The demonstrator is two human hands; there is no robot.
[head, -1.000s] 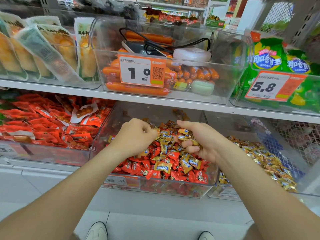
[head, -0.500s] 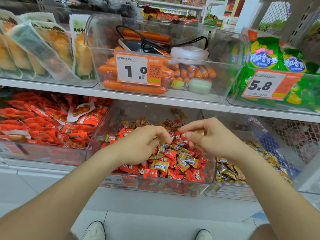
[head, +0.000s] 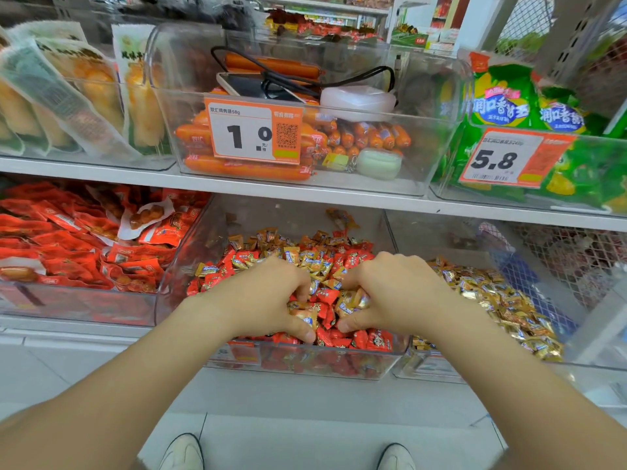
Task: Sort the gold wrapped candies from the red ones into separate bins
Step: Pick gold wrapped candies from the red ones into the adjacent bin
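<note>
A clear middle bin (head: 305,366) on the lower shelf holds red wrapped candies (head: 371,340) mixed with gold wrapped candies (head: 307,257). To its right, a second clear bin (head: 427,368) holds only gold candies (head: 502,300). Both my hands are down in the mixed pile. My left hand (head: 268,296) has its fingers curled into the candies, with gold wrappers between fingers and thumb. My right hand (head: 393,293) is curled the same way and grips gold candies (head: 353,301) under its fingers. The fingertips are partly buried.
A bin of red snack packs (head: 78,252) stands to the left. The shelf above (head: 305,193) carries a bin of sausages (head: 332,140) with a phone, cable and white case on top, plus green packs (head: 509,106) at right. My shoes show on the tiled floor below.
Both hands have dropped lower and toward the front of the mixed bin and dug into the pile. Their fingers have curled around gold candies.
</note>
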